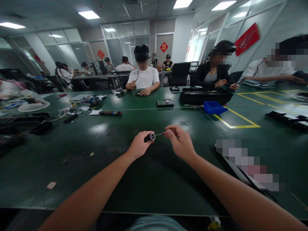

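Left grip: my left grip (140,144) is clamped around a black cylinder (147,138), thumb and fingers wrapped on its body, the round pale-rimmed end left bare and turned toward my right side.
Right grip: my right grip (181,141) is pinched together on the reddish handle of a thin-shafted tool (165,132), thumb against fingertips.
Cylinder and shaft: the bare metal shaft runs leftward across the gap between my hands to the cylinder's ringed end; whether the tip sits inside or only touches, I cannot tell.
Height: both held things are above the green counter (144,192), about midway along its near edge and well in from it.
Left of grip: a dark pen-shaped tool (110,113) lies beyond my left hand, farther from the near edge; a paper scrap (51,185) lies close to that edge, toward the near left corner.
Beyond grip: a green circuit board (165,103) lies toward the far edge, with a blue bin (215,107) to its right and a long black case (206,95) behind the bin.
Far edge: a person in a white shirt (143,77) sits there, both hands at a small object.
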Action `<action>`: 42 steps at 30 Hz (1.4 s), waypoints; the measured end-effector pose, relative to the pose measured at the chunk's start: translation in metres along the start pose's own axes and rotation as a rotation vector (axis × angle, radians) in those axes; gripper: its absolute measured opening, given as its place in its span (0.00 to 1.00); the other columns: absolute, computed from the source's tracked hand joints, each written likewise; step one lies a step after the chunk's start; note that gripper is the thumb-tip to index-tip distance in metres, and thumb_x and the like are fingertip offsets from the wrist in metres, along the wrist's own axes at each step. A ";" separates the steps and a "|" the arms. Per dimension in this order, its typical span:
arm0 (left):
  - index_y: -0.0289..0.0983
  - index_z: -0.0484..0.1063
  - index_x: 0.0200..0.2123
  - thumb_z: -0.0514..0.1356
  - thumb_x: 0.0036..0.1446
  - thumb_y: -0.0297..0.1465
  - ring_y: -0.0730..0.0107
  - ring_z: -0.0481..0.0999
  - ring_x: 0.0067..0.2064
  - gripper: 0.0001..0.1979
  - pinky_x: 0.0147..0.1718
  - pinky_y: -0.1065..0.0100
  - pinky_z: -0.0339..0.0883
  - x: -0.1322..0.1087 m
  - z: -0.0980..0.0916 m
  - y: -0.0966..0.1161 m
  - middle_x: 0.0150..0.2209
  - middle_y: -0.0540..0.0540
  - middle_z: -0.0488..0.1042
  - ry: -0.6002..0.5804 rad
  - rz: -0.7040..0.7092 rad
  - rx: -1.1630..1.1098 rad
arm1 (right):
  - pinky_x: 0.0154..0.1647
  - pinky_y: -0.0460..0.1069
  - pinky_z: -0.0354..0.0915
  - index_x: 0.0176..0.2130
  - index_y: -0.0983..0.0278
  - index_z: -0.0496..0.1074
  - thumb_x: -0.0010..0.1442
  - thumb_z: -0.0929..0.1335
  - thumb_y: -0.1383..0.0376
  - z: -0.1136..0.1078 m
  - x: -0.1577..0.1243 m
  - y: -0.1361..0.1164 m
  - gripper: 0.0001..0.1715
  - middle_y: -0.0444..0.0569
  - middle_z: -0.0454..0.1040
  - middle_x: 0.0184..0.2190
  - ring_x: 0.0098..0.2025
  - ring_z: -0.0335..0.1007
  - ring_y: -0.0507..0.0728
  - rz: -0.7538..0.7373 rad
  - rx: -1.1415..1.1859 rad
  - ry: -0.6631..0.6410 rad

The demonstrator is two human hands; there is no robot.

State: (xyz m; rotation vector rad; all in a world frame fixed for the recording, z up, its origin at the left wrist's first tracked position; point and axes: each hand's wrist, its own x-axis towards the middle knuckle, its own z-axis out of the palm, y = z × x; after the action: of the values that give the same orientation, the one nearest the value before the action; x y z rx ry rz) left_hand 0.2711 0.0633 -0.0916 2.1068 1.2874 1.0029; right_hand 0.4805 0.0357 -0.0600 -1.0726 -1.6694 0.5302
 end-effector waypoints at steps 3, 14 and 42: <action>0.41 0.74 0.52 0.65 0.56 0.27 0.58 0.72 0.54 0.19 0.58 0.55 0.61 0.000 0.000 0.001 0.51 0.44 0.76 0.004 -0.001 -0.010 | 0.42 0.54 0.70 0.44 0.61 0.70 0.68 0.63 0.57 0.001 0.001 0.003 0.12 0.50 0.80 0.35 0.39 0.78 0.59 0.014 -0.005 0.006; 0.44 0.73 0.55 0.64 0.58 0.28 0.57 0.71 0.56 0.21 0.60 0.53 0.60 0.000 -0.001 -0.004 0.53 0.45 0.75 -0.010 0.001 -0.017 | 0.40 0.52 0.70 0.42 0.61 0.72 0.67 0.64 0.56 0.001 0.003 0.005 0.13 0.49 0.80 0.34 0.37 0.78 0.57 0.040 0.040 -0.008; 0.45 0.74 0.55 0.65 0.57 0.28 0.60 0.73 0.54 0.21 0.57 0.58 0.61 0.001 -0.002 -0.008 0.52 0.47 0.76 -0.018 0.034 0.029 | 0.33 0.51 0.62 0.47 0.61 0.71 0.69 0.59 0.58 0.000 0.001 -0.004 0.16 0.45 0.72 0.28 0.30 0.69 0.56 0.062 -0.077 -0.130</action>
State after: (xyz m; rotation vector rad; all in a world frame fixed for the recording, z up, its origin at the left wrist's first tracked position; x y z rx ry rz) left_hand 0.2650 0.0676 -0.0959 2.1619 1.2687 0.9825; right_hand 0.4792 0.0346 -0.0563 -1.1695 -1.7864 0.5905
